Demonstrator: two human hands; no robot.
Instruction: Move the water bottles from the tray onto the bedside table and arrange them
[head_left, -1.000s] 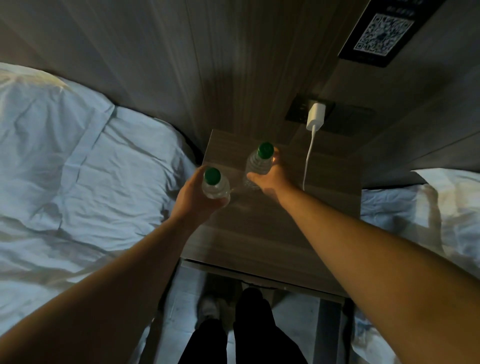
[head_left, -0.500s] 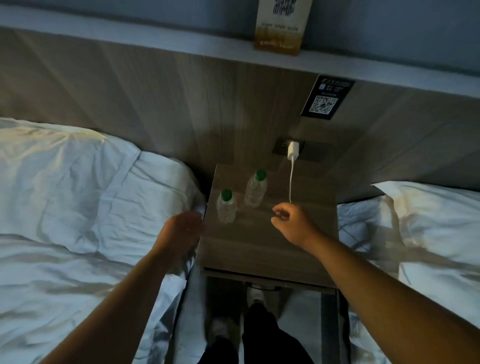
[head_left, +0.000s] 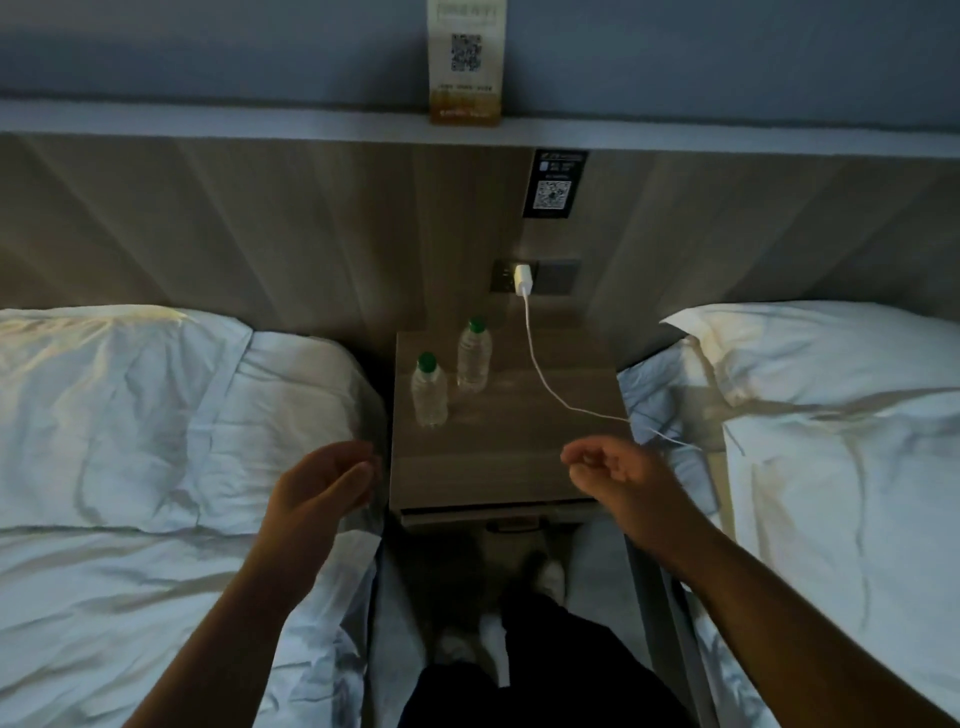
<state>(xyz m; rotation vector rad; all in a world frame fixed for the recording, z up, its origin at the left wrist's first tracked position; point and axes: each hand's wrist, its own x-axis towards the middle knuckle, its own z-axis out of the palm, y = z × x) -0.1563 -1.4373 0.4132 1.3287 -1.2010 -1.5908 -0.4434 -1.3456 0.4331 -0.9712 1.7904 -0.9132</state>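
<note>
Mid-frame on the bedside table (head_left: 519, 457) stand the nearer water bottle (head_left: 429, 391) and farther water bottle (head_left: 474, 358); below, our left hand (head_left: 322, 483) and right hand (head_left: 618, 473) hover loosely curled, empty.

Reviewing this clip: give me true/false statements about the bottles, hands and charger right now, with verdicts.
1. The near bottle and far bottle stand upright on the table. True.
2. The left hand grips a bottle. False: it holds nothing and is apart from both.
3. The charger is plugged into the wall socket. True.
4. The bottle tops are red. False: the caps are green.
</note>
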